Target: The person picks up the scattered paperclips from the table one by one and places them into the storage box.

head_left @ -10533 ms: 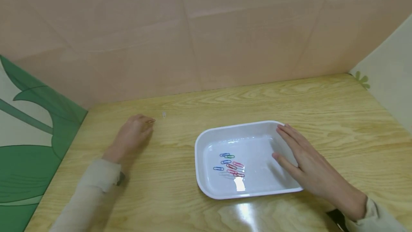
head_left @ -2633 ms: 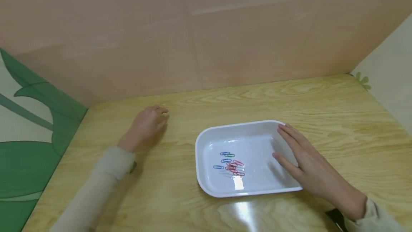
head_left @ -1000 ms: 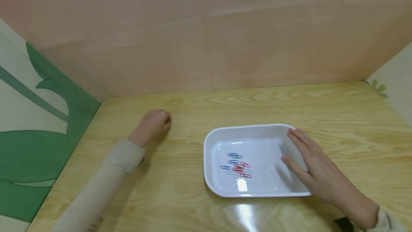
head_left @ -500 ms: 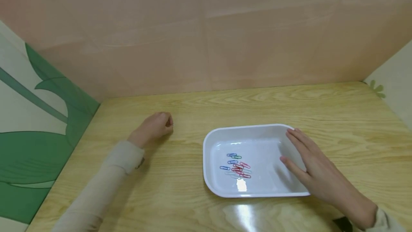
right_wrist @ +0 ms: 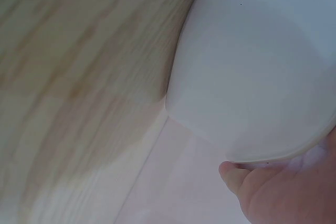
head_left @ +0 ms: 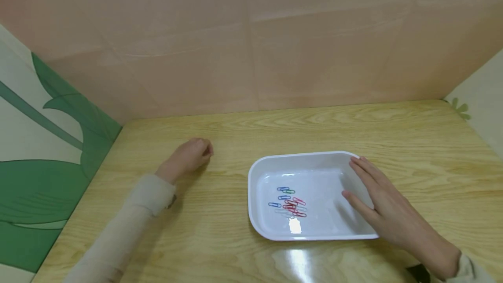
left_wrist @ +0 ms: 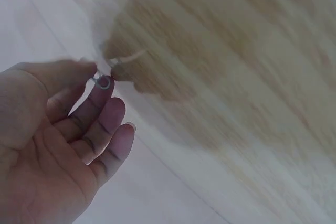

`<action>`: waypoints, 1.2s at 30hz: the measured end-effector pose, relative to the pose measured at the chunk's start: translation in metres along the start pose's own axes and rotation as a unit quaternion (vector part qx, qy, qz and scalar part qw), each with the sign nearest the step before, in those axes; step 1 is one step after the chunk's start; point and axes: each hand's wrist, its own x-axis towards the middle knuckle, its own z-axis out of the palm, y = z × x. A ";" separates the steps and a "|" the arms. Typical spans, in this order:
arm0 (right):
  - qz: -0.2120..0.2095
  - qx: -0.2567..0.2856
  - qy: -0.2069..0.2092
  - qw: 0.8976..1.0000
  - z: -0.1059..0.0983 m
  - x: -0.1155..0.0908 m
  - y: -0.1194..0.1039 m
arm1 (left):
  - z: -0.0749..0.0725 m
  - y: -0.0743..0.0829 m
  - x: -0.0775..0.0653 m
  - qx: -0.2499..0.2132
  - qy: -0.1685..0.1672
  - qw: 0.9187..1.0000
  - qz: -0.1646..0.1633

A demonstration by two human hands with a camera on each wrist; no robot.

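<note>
My left hand (head_left: 189, 155) is just above the table, left of a white tray (head_left: 251, 195). In the left wrist view, its thumb and forefinger pinch a small pale paper clip (left_wrist: 103, 82); only the clip's rounded end shows, the rest covered by fingertips. Several paper clips lie in the left part of the tray, among them a blue clip (head_left: 274, 205), a green clip (head_left: 289, 191), a red clip (head_left: 300, 215) and some pale ones. My right hand (head_left: 389, 213) rests at the tray's right rim with straight fingers, the thumb reaching over the inside.
The wood-grain table (head_left: 212, 230) runs back to a pinkish cloth backdrop (head_left: 251, 56). A panel with green leaf shapes (head_left: 39, 195) stands along the left side, and a pale panel (head_left: 483, 104) along the right.
Earlier a pale clip lay on the table while my left hand held a copper-coloured clip. My left hand later reached that spot, closed its fingers and came slightly nearer. My right hand stays put.
</note>
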 end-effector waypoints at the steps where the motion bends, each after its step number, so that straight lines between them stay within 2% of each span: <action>1: 0.000 0.000 -0.001 1.000 0.000 0.000 0.000 | 0.001 0.001 -0.001 0.001 0.014 1.000 0.012; 4: 0.002 -0.002 -0.003 1.000 0.000 0.000 0.001 | 0.004 0.005 -0.003 0.000 0.048 0.998 0.043; 9: 0.003 -0.003 -0.005 1.000 0.000 0.001 0.002 | 0.005 0.012 -0.004 -0.006 0.075 0.995 0.062; 14: 0.004 0.002 -0.008 1.000 -0.001 0.001 0.002 | 0.002 0.022 -0.005 -0.022 0.072 0.995 0.058; 18: 0.005 0.009 -0.010 1.000 -0.003 0.004 0.002 | -0.003 0.032 -0.004 -0.033 0.091 0.993 0.061; 26: -0.005 0.013 -0.004 1.000 -0.007 0.011 0.003 | -0.015 0.053 0.000 -0.030 0.147 0.984 0.098; 36: 0.001 0.010 -0.010 1.000 -0.010 0.010 0.004 | -0.018 0.083 -0.006 -0.028 0.181 0.971 0.154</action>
